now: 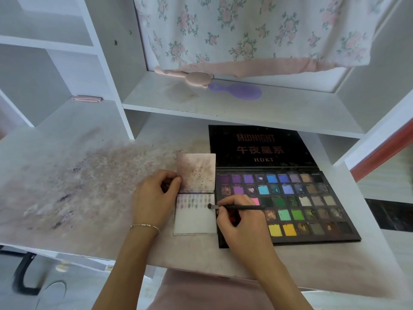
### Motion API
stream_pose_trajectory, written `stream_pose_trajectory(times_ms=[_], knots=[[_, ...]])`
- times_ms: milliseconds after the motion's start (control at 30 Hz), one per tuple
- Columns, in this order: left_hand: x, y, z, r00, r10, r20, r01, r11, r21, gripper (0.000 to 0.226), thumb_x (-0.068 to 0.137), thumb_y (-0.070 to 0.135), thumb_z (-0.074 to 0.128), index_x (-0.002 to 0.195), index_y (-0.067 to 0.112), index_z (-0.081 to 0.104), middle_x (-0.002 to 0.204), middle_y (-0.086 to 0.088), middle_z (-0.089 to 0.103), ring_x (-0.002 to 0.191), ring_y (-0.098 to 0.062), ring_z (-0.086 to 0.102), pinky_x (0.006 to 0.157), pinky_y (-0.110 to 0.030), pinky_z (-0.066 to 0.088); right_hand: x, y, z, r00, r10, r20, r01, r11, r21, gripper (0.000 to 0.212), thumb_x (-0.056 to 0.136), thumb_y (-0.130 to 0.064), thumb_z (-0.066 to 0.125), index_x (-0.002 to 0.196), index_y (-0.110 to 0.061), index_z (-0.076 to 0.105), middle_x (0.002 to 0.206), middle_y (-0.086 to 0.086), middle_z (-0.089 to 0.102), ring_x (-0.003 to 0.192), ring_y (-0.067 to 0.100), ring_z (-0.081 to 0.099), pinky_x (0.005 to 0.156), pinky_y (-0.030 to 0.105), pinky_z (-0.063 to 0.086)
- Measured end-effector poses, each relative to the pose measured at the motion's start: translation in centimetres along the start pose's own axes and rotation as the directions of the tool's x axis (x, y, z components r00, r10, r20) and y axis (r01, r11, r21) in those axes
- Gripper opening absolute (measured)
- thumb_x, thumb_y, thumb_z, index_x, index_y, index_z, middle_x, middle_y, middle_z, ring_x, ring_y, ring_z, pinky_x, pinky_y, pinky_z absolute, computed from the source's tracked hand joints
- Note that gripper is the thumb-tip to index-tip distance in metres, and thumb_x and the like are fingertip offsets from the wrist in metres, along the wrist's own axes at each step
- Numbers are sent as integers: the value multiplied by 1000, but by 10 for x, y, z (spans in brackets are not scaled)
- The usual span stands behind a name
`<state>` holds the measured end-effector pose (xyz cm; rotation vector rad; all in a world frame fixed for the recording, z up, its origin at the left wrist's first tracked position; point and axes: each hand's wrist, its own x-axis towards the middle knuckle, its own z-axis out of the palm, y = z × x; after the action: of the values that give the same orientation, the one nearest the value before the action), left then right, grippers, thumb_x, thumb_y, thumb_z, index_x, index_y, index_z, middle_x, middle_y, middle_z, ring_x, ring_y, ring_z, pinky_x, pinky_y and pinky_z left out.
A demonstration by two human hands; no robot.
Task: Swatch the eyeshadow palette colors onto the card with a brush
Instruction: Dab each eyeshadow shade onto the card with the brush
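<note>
An open black eyeshadow palette (312,204) with several rows of coloured pans lies on the desk, its lid flat behind it. Left of it lies a white card (194,220) with rows of faint swatches near its top; a stained flap (196,171) stands up behind it. My left hand (156,198) pinches the flap's left edge. My right hand (241,222) grips a thin black brush (243,207) over the palette's left side. The brush tip touches the card's right edge beside the swatches.
The desk top (78,186) is smeared with powder stains to the left. A white shelf (223,108) above the palette holds a purple hairbrush (241,91) and a pink bear-shaped item (190,78). A floral cloth (245,30) hangs behind.
</note>
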<state>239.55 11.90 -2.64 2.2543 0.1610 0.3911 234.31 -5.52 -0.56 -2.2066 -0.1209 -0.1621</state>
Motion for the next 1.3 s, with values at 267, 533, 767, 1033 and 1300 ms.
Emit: stream_pose_trajectory(times_ms=[267,533,767,1033,1300], knots=[[0,-1,0,1000,-3,3,3,1000,4,5,82,22,62,80,25,66,68,15,59,65,3,52,57,-13,35,0,2,0,1000,-6,10,6,1000,-11,23,85,-20,58,80,-39,47,87,-16,54,85,0,51,70,14,45],[0,1,0,1000,-6,3,6,1000,0,9,81,23,62,76,30,63,66,19,56,63,3,52,55,-12,32,1,2,-1,1000,-5,7,5,1000,4,32,84,-19,59,74,-46,43,86,-19,52,83,0,51,67,12,43],[0,1,0,1000,-7,6,7,1000,-2,7,82,24,62,76,29,64,66,16,58,64,1,53,55,-13,32,1,2,0,1000,-19,-6,19,1000,10,33,82,-17,59,73,-45,44,84,-16,54,81,1,52,65,12,44],[0,2,-1,1000,4,8,-4,1000,-9,13,82,24,62,74,34,59,65,19,57,64,1,53,55,-13,32,-1,6,-14,975,40,-217,36,942,334,20,85,-16,54,79,-34,58,65,-4,61,53,7,53,44,12,39],[-1,1,-1,1000,-15,-8,14,998,-62,15,82,24,61,77,38,57,69,22,58,68,1,56,59,-15,37,-9,20,-32,984,-22,-178,64,970,234,27,79,-8,50,75,-32,61,80,-8,64,77,5,59,63,10,46]])
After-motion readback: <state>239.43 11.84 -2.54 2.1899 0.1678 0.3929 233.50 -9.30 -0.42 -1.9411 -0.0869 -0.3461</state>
